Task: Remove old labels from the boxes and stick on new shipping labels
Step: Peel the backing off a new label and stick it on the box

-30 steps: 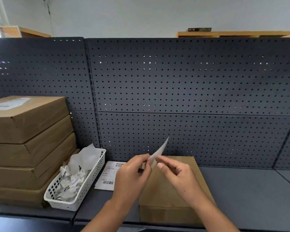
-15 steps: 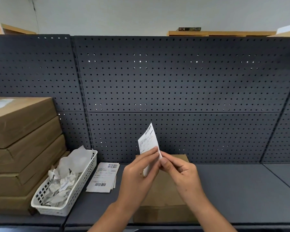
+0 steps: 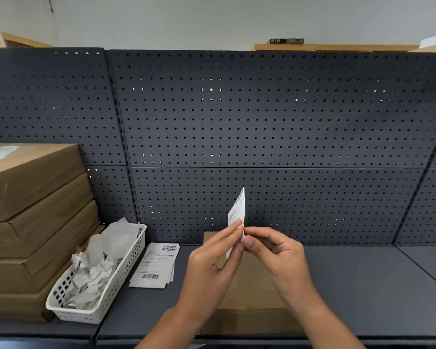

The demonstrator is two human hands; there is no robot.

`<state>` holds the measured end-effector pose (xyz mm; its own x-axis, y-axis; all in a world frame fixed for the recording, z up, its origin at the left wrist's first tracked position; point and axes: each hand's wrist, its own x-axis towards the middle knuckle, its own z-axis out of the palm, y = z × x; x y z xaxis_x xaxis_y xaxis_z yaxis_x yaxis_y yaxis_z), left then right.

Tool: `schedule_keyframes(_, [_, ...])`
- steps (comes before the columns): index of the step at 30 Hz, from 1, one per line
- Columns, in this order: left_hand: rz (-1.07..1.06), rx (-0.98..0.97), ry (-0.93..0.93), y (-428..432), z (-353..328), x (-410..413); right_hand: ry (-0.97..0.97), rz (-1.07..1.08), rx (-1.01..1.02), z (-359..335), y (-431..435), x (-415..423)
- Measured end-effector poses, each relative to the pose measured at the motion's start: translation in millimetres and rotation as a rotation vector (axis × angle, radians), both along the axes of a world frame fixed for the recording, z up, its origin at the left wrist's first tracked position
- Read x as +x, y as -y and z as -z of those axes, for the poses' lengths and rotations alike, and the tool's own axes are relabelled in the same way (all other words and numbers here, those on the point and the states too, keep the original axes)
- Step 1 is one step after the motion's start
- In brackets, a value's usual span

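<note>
Both hands hold one white shipping label (image 3: 237, 210) upright in front of me. My left hand (image 3: 212, 263) pinches its lower edge from the left, and my right hand (image 3: 275, 253) pinches the same edge from the right. Below the hands a flat brown cardboard box (image 3: 252, 293) lies on the dark shelf, partly hidden by them. A small pile of printed labels (image 3: 156, 265) lies on the shelf to the left of that box.
A white plastic basket (image 3: 103, 295) of crumpled label scraps stands at the left. Beside it is a stack of several brown boxes (image 3: 33, 215); the top one bears a label. A dark pegboard (image 3: 262, 122) backs the shelf (image 3: 363, 285).
The label has turned from nearly edge-on to show its printed face, then narrowed again. Both hands stay pinched on it. The camera has shifted slightly to the right.
</note>
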<state>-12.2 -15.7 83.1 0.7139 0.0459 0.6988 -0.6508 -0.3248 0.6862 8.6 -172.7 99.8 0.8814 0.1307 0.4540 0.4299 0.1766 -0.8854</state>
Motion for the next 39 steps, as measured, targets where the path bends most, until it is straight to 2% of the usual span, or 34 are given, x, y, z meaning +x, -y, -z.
schedule_keyframes(16, [0.113,-0.061,-0.101,2,-10,-12,0.032,0.031,-0.029,-13,-3,0])
schedule_keyframes(22, [0.115,-0.096,-0.134,4,-11,-10,0.062,0.017,-0.113,-16,-2,-4])
schedule_keyframes(28, [0.179,-0.205,-0.224,6,-18,-11,0.053,-0.009,-0.150,-15,-2,-3])
schedule_keyframes(35, [0.228,-0.500,-0.437,5,-15,-4,0.085,0.002,-0.250,-15,-4,-1])
schedule_keyframes(39, [0.217,-0.547,-0.467,7,-15,-1,0.080,0.017,-0.247,-13,-5,1])
